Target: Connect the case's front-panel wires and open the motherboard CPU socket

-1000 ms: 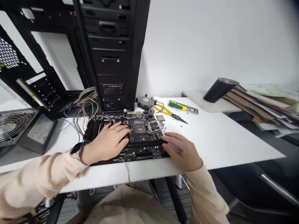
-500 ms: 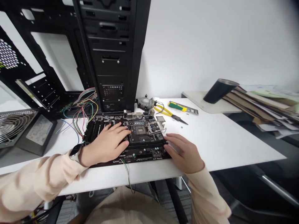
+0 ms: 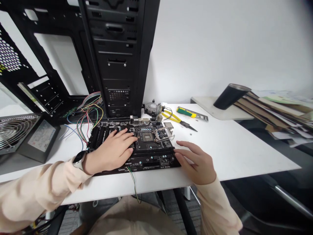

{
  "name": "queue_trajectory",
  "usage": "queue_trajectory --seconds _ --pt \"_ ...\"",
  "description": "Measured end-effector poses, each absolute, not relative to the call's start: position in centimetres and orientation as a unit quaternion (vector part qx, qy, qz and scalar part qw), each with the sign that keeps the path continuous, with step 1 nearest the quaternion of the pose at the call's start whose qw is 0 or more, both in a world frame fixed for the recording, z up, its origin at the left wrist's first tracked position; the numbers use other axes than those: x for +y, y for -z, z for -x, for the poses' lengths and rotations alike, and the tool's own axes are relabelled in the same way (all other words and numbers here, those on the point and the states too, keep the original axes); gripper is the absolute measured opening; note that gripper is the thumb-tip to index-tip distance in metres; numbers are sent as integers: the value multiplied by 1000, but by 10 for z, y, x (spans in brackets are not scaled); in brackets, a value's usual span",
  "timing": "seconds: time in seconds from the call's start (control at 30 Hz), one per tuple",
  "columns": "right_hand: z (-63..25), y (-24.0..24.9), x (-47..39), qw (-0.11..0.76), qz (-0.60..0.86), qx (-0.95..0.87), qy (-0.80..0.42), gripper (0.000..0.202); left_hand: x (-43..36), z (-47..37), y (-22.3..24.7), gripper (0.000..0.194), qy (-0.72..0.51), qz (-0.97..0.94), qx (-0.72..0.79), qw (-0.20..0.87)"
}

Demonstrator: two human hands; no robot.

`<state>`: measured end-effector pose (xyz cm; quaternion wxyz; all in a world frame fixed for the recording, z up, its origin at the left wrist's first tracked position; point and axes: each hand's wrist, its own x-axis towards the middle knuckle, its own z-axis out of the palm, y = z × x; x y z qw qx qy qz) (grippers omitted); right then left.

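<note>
A black motherboard (image 3: pixel 144 148) lies flat on the white table, its bare CPU socket (image 3: pixel 147 137) showing and the metal socket frame (image 3: pixel 162 134) swung up. My left hand (image 3: pixel 114 148) rests palm down on the board's left part, fingers spread, with a watch on the wrist. At the right end of the long memory slots (image 3: pixel 154 151), my right hand (image 3: pixel 197 163) has thumb and a fingertip pinched together on the slot's end clip, which the fingers mostly hide. Its index finger is raised off the board. A thin cable (image 3: pixel 133 179) hangs over the front edge.
Behind the board stands an open black computer case (image 3: pixel 122 71) with coloured wires (image 3: pixel 88 111). A power supply (image 3: pixel 40 140) sits left. At the back are a CPU cooler (image 3: pixel 152 107), yellow-handled pliers (image 3: pixel 174 117) and a screwdriver (image 3: pixel 186 112). A black cup (image 3: pixel 228 97) leans by stacked papers (image 3: pixel 264 114).
My right index finger has lifted off the board's right edge, while the thumb and another finger have drawn together at the slot's end. My left hand stays in place.
</note>
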<state>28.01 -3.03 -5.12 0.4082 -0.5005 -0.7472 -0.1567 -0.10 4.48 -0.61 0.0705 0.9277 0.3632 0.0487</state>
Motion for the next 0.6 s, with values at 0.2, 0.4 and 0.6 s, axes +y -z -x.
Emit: queue_trajectory --seconds 0.2,0.4,0.6 --pt "-278 47 -31 385 505 -761 131 21 44 1 7 44 -55 -927 365 61" --pt "-279 47 -29 391 504 -763 105 19 44 1 8 45 -54 -929 362 59" --pt "-278 49 -26 399 490 -765 127 19 40 4 3 36 -102 -941 324 -6"
